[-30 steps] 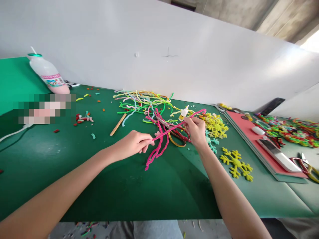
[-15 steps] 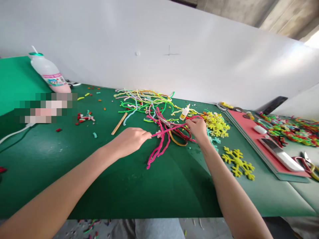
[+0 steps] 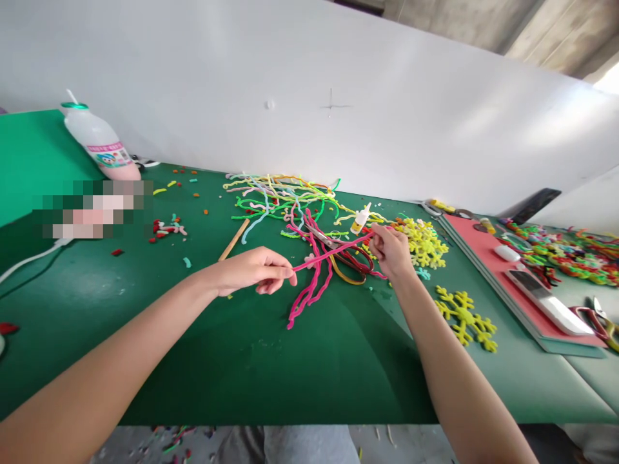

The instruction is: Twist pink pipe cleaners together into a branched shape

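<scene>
**Taut pink stem over a messy pile: slip & snag risks**

L hand point(image 3: 251, 270) pinches one end of a pink pipe cleaner point(image 3: 333, 249) w/ thumb & fingertips, other fingers loosely curled. R hand point(image 3: 394, 251) is closed on the other end, at abt 2 o'clock from the L. The stem is stretched btwn them just above the green table point(image 3: 290, 367). It crosses a loose pink bundle point(image 3: 309, 290) whose tails trail toward 6 o'clock.

Risks, as I judge them:
- **Slip:** the L grip is only a fingertip pinch, so a harder tug could pull the fuzzy end free.
- **Tangle:** the stem seems to run thru the bundle, so lifting it may drag neighbours along & knot them.
- **Glue:** a small glue bottle point(image 3: 360, 219) sits at 11 o'clock of the R hand. A snagged strand or a knuckle could knock it toward the yellow snowflakes point(image 3: 423, 241) at 3 o'clock.
- **Wire tips:** these may prick.
</scene>
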Tool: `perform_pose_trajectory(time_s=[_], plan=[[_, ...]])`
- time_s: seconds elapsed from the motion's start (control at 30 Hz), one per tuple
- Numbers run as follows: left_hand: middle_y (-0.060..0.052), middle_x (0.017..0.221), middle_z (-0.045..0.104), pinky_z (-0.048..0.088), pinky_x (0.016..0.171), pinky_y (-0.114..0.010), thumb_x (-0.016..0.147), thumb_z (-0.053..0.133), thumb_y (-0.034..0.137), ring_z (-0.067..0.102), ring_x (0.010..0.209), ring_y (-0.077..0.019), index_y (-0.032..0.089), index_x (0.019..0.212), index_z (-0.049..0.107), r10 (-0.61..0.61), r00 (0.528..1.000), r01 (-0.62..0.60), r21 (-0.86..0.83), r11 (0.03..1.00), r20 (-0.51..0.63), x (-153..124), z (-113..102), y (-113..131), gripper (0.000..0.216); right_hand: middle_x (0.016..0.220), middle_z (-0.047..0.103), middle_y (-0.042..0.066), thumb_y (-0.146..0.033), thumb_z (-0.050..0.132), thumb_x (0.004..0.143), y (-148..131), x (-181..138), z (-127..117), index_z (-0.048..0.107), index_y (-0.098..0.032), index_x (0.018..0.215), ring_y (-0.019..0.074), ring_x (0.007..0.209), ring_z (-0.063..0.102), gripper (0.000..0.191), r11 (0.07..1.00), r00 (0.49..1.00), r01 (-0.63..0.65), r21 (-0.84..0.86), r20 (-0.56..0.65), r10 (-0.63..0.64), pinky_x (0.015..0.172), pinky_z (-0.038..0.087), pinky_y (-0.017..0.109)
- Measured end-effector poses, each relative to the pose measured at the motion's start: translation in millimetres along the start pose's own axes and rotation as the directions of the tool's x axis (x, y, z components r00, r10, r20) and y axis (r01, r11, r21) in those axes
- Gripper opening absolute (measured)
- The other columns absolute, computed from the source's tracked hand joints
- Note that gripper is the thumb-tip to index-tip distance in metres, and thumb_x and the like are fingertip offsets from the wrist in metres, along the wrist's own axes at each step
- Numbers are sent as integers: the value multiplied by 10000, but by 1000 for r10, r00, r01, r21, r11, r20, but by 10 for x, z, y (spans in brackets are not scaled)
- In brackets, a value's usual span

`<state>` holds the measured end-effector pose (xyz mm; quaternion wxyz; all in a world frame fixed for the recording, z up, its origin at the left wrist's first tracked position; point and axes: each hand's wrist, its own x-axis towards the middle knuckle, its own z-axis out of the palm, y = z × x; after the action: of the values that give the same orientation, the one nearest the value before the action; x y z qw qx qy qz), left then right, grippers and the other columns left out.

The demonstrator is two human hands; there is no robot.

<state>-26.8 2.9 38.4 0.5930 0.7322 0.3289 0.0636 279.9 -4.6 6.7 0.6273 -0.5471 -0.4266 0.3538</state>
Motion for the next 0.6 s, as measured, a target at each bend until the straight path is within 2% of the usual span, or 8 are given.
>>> perform_pose_trajectory(time_s=[0.1, 0.17, 0.23, 0.27, 0.33, 0.43, 0.53, 0.6], plan=[[3, 608, 617, 427, 572, -230, 962, 428, 342, 561, 553, -119, 173, 880, 687, 175, 972, -107, 367, 924, -156, 48, 54, -100, 319, 358, 298, -57, -283, 627, 737, 35, 25, -36, 396, -198, 395, 61, 352, 268, 421, 930, 985, 50, -363, -135, -105, 395, 194, 257], [-28, 700, 672, 451, 654, -249, 955, 416, 271, 635, 685, -153, 176, 855, 692, 375, 904, -173, 625, 761, -205, 83, 85, -177, 308, 354, 278, -61, -246, 637, 711, 53, 48, -72, 386, -193, 382, 56, 367, 248, 418, 857, 975, 57, -513, -154, -157, 401, 197, 253], [-67, 806, 710, 461, 697, -280, 935, 421, 231, 654, 781, -192, 167, 893, 699, 498, 843, -185, 759, 624, -204, 105, 94, -225, 289, 347, 278, -65, -264, 636, 715, 63, 63, -95, 395, -190, 391, 52, 355, 240, 411, 884, 986, 9, -467, -145, -87, 389, 183, 247], [-72, 809, 710, 463, 699, -288, 934, 419, 233, 651, 773, -196, 164, 899, 700, 508, 836, -180, 771, 611, -207, 108, 89, -231, 292, 346, 282, -67, -289, 634, 726, 63, 67, -99, 407, -188, 403, 51, 343, 242, 408, 926, 992, -28, -377, -123, -20, 380, 175, 244], [-44, 715, 680, 462, 667, -277, 954, 406, 282, 623, 671, -167, 164, 882, 698, 417, 880, -167, 676, 718, -225, 99, 64, -206, 323, 354, 279, -75, -339, 640, 741, 57, 67, -91, 431, -183, 431, 50, 331, 261, 405, 986, 996, -83, -146, -38, 79, 370, 168, 233], [6, 601, 599, 426, 563, -233, 956, 443, 387, 534, 533, -113, 170, 893, 687, 142, 976, -93, 274, 957, -166, 69, 10, -132, 332, 376, 285, -79, -363, 677, 740, 39, 60, -65, 453, -174, 454, 50, 343, 308, 410, 996, 998, -56, 71, 33, 53, 372, 192, 219], [14, 561, 536, 335, 480, -217, 895, 567, 431, 436, 487, -89, 148, 876, 679, -39, 999, 38, -136, 990, -4, 52, -32, -103, 305, 389, 298, -70, -395, 663, 774, 32, 55, -46, 433, -178, 443, 52, 348, 319, 457, 994, 997, 69, 79, -44, -66, 374, 203, 224], [21, 529, 496, 279, 457, -219, 855, 629, 427, 372, 464, -75, 134, 839, 676, -89, 992, 111, -272, 956, 91, 51, -46, -114, 298, 397, 301, -67, -419, 627, 804, 36, 54, -55, 422, -185, 446, 56, 349, 306, 474, 989, 981, 149, 5, -129, -147, 379, 203, 234]])
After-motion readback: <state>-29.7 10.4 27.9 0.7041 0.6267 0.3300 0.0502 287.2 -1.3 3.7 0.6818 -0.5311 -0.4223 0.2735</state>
